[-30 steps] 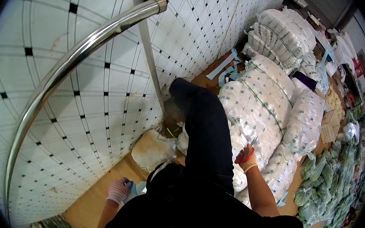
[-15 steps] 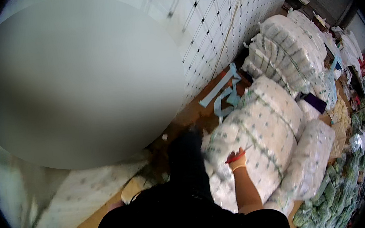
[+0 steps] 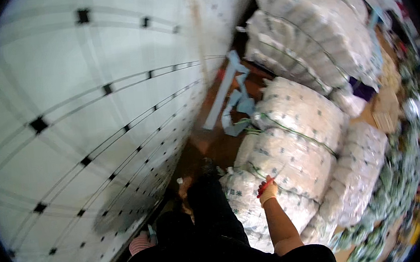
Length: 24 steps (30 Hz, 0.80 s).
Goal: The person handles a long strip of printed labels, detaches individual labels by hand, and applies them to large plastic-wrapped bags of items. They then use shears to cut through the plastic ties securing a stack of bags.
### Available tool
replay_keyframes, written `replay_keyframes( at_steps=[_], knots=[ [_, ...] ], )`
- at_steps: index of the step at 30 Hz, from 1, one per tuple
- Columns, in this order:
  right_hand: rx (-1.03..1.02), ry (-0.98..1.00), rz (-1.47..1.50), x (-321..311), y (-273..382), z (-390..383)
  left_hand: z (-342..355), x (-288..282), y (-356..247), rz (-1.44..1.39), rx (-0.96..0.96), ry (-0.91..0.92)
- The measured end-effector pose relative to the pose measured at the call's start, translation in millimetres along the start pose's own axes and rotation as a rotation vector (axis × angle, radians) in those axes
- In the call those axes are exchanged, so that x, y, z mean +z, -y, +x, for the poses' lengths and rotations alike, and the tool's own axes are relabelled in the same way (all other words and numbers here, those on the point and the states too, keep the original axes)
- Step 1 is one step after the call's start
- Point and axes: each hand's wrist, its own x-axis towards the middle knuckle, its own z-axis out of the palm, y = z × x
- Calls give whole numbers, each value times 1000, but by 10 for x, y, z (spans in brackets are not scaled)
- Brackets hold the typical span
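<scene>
My right hand (image 3: 267, 192), in a pale glove, is closed on red-handled scissors (image 3: 265, 185). It is over a large white bale (image 3: 297, 143) wrapped in printed plastic, near a green tie band (image 3: 299, 193) that runs across it. Whether the blades touch the band is too small to tell. At the left of my dark clothing, a pink striped shape (image 3: 140, 244) looks like my left hand in a knit glove. Its fingers are not distinct. A small pale-blue piece (image 3: 152, 233) shows beside it.
A white tiled wall (image 3: 132, 108) rises on the left. Pale-blue strips (image 3: 224, 94) lie on the brown floor. More wrapped bales (image 3: 311, 30) stand at the back, a smaller one (image 3: 358, 172) to the right. Green bagged bundles (image 3: 402, 183) line the right side.
The view has turned, so the bales appear farther left and the wall fills the left side. My right hand still holds the scissors over the bale. The pink striped shape now shows more.
</scene>
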Motion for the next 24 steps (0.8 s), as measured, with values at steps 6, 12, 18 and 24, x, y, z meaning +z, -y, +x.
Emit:
replay_keyframes(
  at_steps=[6,12,18,24],
  knots=[
    [-188,-199,-162,-334,-66,-573,-200,-1246,-1354,174,495,-182],
    [-17,-335,385,-897,-285,-1225,-32,-1589,-2272,31,1190,-389],
    [31,-455,1006,-874,-851,-1377,-749,-2017,-3529,348,1445,-490],
    [89,-652,1245,-265,-1420,-1315,-960,-2119,-4715,644,1769,-711]
  ],
)
